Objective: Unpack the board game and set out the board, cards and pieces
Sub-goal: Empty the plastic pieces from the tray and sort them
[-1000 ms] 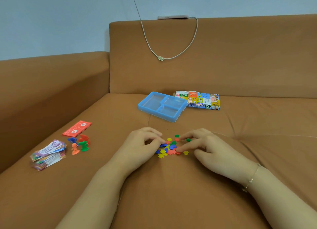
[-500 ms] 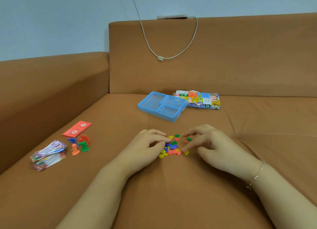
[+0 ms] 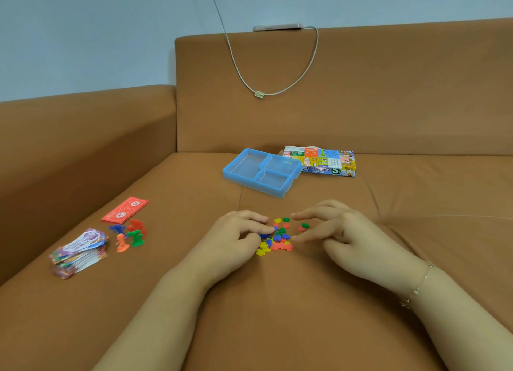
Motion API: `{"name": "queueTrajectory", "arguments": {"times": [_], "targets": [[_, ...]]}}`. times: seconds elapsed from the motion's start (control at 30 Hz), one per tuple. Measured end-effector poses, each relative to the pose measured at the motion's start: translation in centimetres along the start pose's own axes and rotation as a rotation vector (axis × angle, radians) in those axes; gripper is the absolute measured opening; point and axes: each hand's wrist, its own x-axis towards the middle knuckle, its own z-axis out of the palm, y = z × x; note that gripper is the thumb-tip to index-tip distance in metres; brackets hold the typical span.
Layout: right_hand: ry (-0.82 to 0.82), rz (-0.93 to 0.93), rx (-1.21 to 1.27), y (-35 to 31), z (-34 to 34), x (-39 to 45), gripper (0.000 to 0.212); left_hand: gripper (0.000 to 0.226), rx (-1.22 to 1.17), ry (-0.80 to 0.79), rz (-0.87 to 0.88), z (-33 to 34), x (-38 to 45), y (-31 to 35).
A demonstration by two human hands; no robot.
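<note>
Brown sofa seat (image 3: 305,301) holds everything: left of both hands, a card stack (image 3: 79,252) and pawns (image 3: 130,236). Left hand (image 3: 236,240) pinches a blue token from the small tokens (image 3: 277,239); right hand (image 3: 341,232) hovers spread over them. Beyond lies the blue tray (image 3: 236,173).

Soft, even indoor light fills the scene, bright enough to show every colour, with only faint shadows pooling under the left hand (image 3: 236,239) and right hand (image 3: 347,237). No glare anywhere on the brown sofa (image 3: 388,107), just a mild sheen on the blue plastic tray (image 3: 230,171). The wide-angle lens bows the sofa's edges, and fine detail on the small coloured tokens (image 3: 277,237) is a little soft.
</note>
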Motion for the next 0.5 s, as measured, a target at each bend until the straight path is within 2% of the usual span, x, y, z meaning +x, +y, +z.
{"name": "queueTrajectory", "arguments": {"times": [0.03,0.13,0.27,0.37,0.5], "targets": [[-0.028,-0.018,0.017,-0.2,0.1,0.0,0.063,0.053,-0.007,0.002,-0.004,0.0,0.0,-0.1],[-0.088,-0.029,0.027,-0.2,0.7,0.1,0.059,0.042,-0.040,0.046,0.012,-0.2,-0.1,-0.3],[-0.017,0.015,0.030,0.7,0.5,0.1,0.051,0.041,-0.106,0.177,0.006,-0.8,-0.2,-0.6],[0.006,0.011,-0.006,0.8,0.4,0.1,0.047,0.043,-0.083,0.159,-0.006,-0.8,-0.3,-0.8],[-0.001,-0.019,0.004,0.3,0.6,0.2,0.053,0.040,-0.016,0.100,0.007,-0.5,-0.2,-0.8]]}}
